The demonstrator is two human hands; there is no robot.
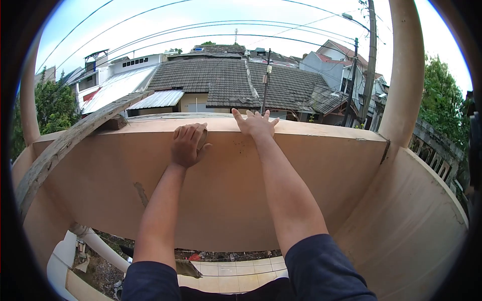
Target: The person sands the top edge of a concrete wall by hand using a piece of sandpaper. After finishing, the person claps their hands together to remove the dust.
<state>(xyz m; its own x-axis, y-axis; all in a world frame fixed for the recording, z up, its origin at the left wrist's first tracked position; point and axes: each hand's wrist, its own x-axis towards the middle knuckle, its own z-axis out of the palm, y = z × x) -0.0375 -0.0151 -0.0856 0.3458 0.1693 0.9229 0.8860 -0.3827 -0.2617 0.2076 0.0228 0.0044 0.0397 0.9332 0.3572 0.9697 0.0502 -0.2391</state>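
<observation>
My left hand (188, 145) is curled around a small brownish object (203, 138), mostly hidden behind the fingers, at the upper edge of an orange-beige wall (216, 195). To its right, my right hand (255, 124) rests on top of the same wall with its fingers spread and nothing held. Both arms reach forward in dark short sleeves. Small dark specks mark the wall face below and between the hands.
A long weathered wooden plank (75, 135) slants across the wall at left, over a small block (114, 122). Round pillars (403, 70) rise at both sides. Tiled floor (236, 273) shows far below. Roofs, poles and wires stand beyond.
</observation>
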